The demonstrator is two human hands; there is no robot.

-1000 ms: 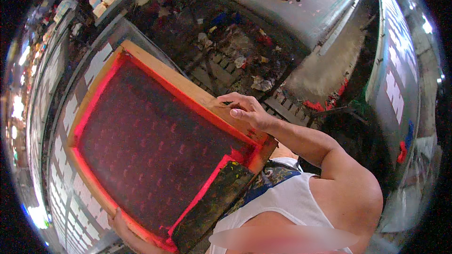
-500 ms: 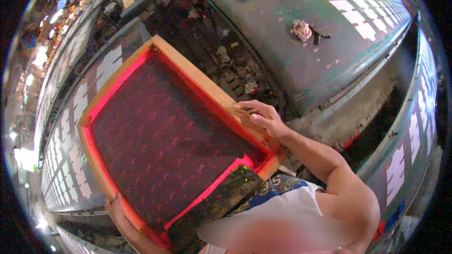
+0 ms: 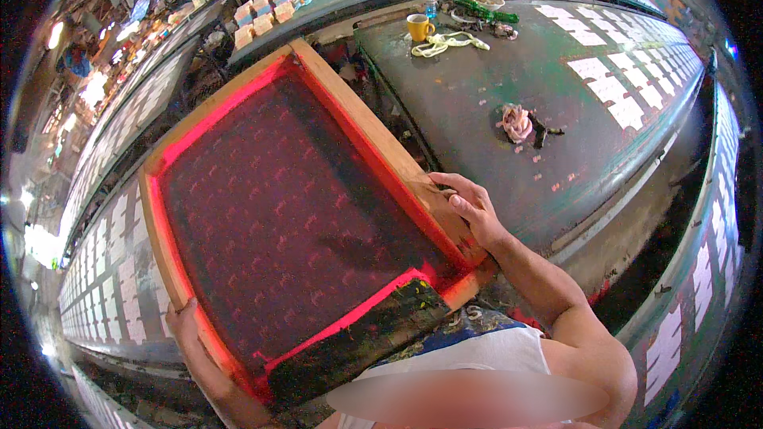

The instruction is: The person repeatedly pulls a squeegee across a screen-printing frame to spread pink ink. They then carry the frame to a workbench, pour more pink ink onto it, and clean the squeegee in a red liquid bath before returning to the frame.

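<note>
A large wooden screen-printing frame is held up in front of my body, tilted. Its dark mesh carries rows of small faint red marks, and bright pink-red ink borders it on the inside. My left hand grips the left side rail, fingers partly hidden behind it. On the right side rail, my right hand is closed round the wood, with the thumb on the near face. Across the frame's near end lies a dark, ink-stained board or squeegee with yellow specks, close to my shirt.
A long dark table ahead right bears a crumpled pinkish cloth, a yellow mug, a water bottle, a pale cloth strip and white sheets. Another sheet-covered table runs along the left. Stacked blocks lie beyond the frame.
The view has tilted up, so the table and its items sit lower and more of the far end shows. Both hands keep hold of the frame, which has shifted slightly in the view.
</note>
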